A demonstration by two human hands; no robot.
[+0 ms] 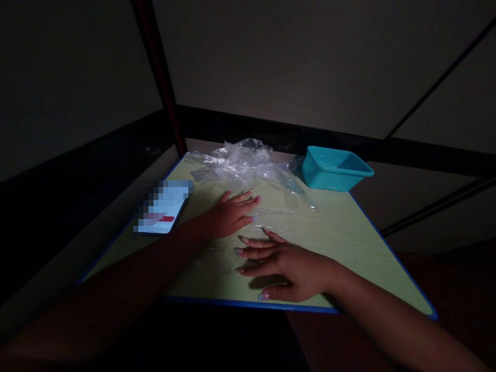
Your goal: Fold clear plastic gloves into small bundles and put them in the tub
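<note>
My left hand (230, 214) lies over the middle of the table with its fingers spread, pointing right, and holds nothing. Nearer the front edge, my right hand (284, 266) has its fingers apart, pointing left, also with nothing held. Between and beneath the hands is a thin clear plastic sheet or bag (217, 253), its outline hard to make out. Beyond my left hand lies a crumpled heap of clear plastic bags (248, 163), with some loose ends reaching right.
A teal plastic basket (327, 178) stands at the table's back right corner. At the left edge lies a phone (165, 212) with a lit, partly blurred screen. The pale table (372, 263) has a blue rim, and a wall rises behind it.
</note>
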